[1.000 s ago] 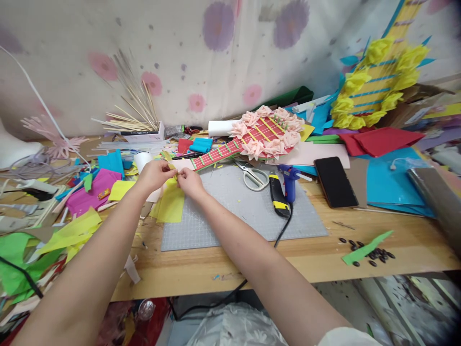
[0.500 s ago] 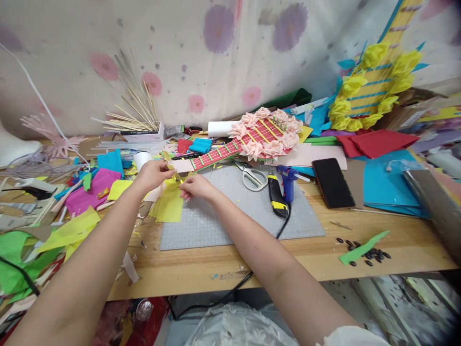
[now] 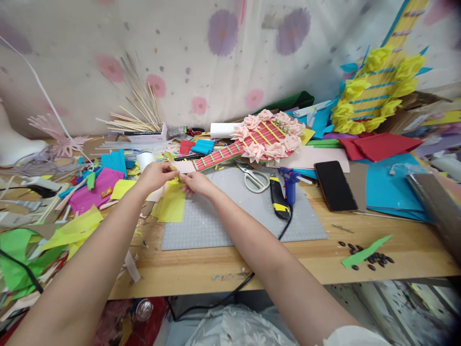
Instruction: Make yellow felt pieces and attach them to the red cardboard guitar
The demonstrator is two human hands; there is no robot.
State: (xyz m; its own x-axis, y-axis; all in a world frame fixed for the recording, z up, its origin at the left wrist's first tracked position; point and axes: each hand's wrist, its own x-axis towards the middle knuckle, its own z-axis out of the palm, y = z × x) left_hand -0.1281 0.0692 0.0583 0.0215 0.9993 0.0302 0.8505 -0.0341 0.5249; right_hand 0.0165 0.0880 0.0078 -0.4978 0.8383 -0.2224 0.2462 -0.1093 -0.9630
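Observation:
A red craft guitar with green and yellow bars and pale pink paper flowers lies across the table, its pale pink head pointing left. At that head, my left hand pinches a narrow yellow paper strip. Close beside it, my right hand has its fingertips closed on the lower end of the strip, which they largely hide. Below both hands, yellow paper sheets rest on the left edge of a grey cutting mat.
Scissors, a black-yellow cutter and a blue glue gun lie on the mat's right side. Beyond them is a phone. Paper scraps crowd the left. A yellow-flowered guitar leans at the back right.
My right hand has moved up and left, closer to my left hand at the guitar's head. The whole view has shifted slightly; the tools lie as before.

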